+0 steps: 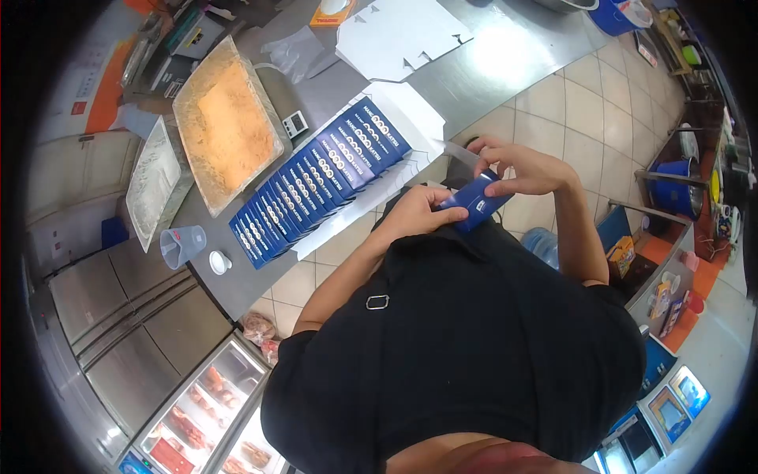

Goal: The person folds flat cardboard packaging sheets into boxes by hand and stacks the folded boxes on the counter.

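A small dark-blue paper box (480, 207) with a little white print is held in front of my chest between both hands. My left hand (417, 212) is closed on its left edge, thumb on the front face. My right hand (523, 167) pinches its upper right part, with the fingers bent over the top. A pale translucent strip (462, 152) shows by the right fingertips; whether it belongs to the box I cannot tell. Just beyond my hands, a long row of overlapping blue printed boxes (320, 175) rests on white cardboard (407, 103) on the steel table.
Left of the row stand a metal tray of orange crumbs (229, 118), a tray of white powder (160, 178), a clear measuring cup (183, 245) and a small white cup (220, 262). Flat white cardboard (399, 35) lies at the back. A lit meat display (197, 411) is lower left.
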The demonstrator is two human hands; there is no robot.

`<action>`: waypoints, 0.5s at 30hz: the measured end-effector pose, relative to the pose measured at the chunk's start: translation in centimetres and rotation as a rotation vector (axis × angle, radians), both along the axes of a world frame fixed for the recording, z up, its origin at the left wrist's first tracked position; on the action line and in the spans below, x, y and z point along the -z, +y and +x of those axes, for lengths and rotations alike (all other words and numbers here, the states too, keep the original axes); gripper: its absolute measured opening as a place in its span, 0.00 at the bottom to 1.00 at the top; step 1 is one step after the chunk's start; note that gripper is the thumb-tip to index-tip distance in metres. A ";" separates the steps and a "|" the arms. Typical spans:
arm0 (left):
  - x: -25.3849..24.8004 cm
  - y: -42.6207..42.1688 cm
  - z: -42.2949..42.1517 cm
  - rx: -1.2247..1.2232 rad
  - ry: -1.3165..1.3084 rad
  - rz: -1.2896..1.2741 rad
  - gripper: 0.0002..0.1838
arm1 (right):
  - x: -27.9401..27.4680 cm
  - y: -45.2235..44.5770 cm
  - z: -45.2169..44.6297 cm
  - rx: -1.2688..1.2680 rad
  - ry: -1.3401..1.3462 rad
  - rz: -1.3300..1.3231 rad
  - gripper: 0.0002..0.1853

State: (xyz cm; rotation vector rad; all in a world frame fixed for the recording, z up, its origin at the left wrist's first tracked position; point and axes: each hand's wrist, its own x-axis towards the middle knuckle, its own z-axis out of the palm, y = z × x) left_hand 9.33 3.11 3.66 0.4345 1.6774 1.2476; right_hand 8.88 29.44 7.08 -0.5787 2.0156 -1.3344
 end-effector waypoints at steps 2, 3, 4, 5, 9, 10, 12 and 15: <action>0.5 0.1 0.2 -0.056 -0.006 0.056 0.16 | -0.1 -0.4 0.2 0.140 0.100 0.092 0.15; 0.2 0.2 0.2 -0.051 -0.008 0.057 0.16 | 0.2 -0.8 0.4 0.145 0.097 0.094 0.15; -0.6 0.2 0.1 -0.084 -0.031 0.071 0.16 | 0.7 -1.4 0.5 0.316 0.160 0.167 0.14; -1.0 0.1 0.0 -0.120 -0.052 0.084 0.15 | 0.9 -1.8 0.5 0.483 0.225 0.239 0.14; -0.2 -0.3 0.0 -0.128 -0.087 0.110 0.15 | 0.8 -1.2 0.1 0.095 0.091 0.025 0.14; -0.1 -0.4 -0.1 -0.130 -0.106 0.129 0.15 | 1.0 -1.0 0.0 0.098 0.088 0.023 0.14; -0.1 -0.5 -0.3 -0.126 -0.122 0.147 0.15 | 1.2 -1.0 0.0 0.015 0.185 -0.026 0.21; -0.5 -0.6 -1.2 -0.236 -0.180 0.187 0.14 | 0.1 -2.2 0.3 0.036 0.264 0.073 0.33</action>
